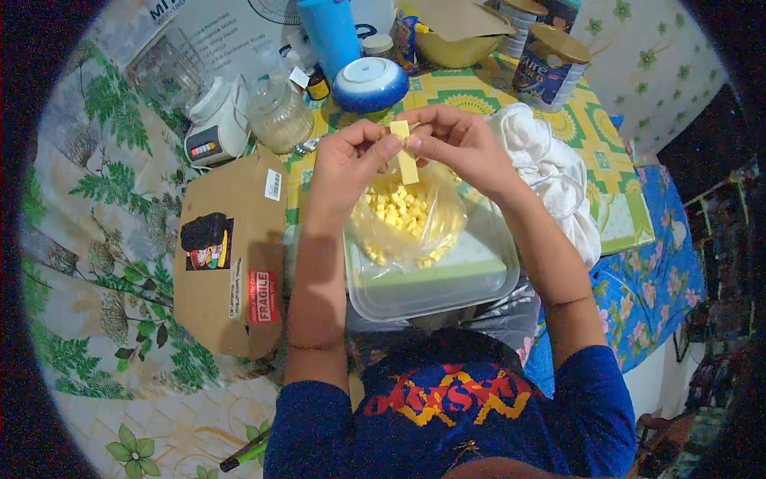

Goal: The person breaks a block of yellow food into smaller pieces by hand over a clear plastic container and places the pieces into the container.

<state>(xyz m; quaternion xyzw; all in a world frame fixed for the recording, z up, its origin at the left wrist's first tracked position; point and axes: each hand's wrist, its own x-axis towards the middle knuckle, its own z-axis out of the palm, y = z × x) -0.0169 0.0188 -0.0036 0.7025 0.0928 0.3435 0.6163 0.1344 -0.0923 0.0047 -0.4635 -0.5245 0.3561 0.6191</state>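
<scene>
A flat pale-yellow strip (408, 169) is pinched between the thumbs and fingers of both my hands, one end standing up above the thumbs and the longer part hanging below. My left hand (355, 158) grips it from the left side, and my right hand (461, 144) from the right. Whether the strip is one piece or folded over, I cannot tell. Just below my hands, a clear plastic bag (443, 215) holds many small yellow cube-like pieces (399, 209). The bag lies in a shallow translucent plastic tray (487, 295).
On the left stands a cardboard box (227, 295); behind it are a blender base (219, 128) and a glass jar (281, 120). An upturned blue-and-white bowl (369, 86) and a blue tumbler (331, 40) stand farther back. White cloth (550, 172) lies right, near a tin (550, 72).
</scene>
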